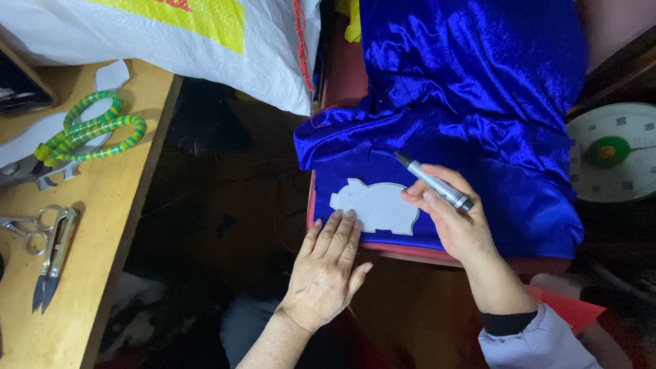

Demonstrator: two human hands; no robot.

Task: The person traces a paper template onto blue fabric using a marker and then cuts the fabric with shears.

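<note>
A pale grey animal-shaped paper template lies flat on shiny blue satin fabric, which is draped over a red board. My left hand rests flat with its fingertips pressing the template's lower left edge. My right hand grips a silver marker pen, its tip pointing up and left just above the template's right end.
At the left stands a wooden table with large shears with green-yellow wrapped handles, small scissors and thread snips. A white woven sack lies at the top. A round dial scale sits at the right.
</note>
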